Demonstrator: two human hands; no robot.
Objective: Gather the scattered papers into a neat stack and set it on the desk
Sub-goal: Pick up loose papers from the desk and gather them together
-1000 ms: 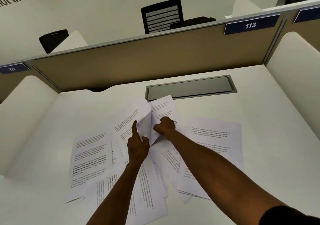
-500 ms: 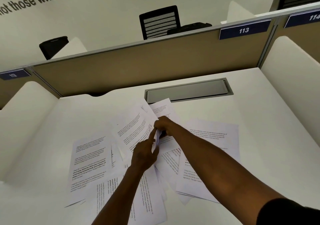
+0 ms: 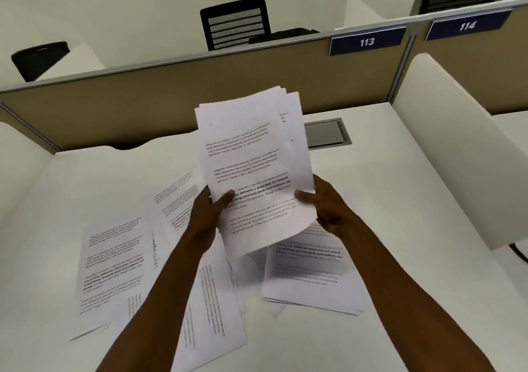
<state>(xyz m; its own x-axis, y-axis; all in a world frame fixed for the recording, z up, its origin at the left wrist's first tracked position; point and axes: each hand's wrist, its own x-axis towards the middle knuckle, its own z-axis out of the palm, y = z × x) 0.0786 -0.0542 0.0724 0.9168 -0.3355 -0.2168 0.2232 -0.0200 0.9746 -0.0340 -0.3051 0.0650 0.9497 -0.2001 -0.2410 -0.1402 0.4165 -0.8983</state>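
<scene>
A small bundle of printed white papers [image 3: 251, 154] is raised upright above the white desk [image 3: 400, 200], its sheets slightly fanned at the top. My left hand [image 3: 208, 211] grips its lower left edge and my right hand [image 3: 323, 203] grips its lower right edge, thumbs on the front page. Below, several loose printed sheets still lie scattered on the desk: one at the left [image 3: 114, 263], overlapping ones under my left forearm [image 3: 211, 308], and a small pile at the right [image 3: 308, 277].
A grey cable hatch [image 3: 328, 133] is set into the desk behind the bundle. A tan partition [image 3: 143, 100] with labels 113 and 114 closes the back, and white side dividers [image 3: 445, 131] flank the desk. Black chairs [image 3: 235, 22] stand beyond.
Both hands have lifted a few sheets off the desk's middle and now hold them up as a bundle by its two sides. The view has shifted left and closer.
</scene>
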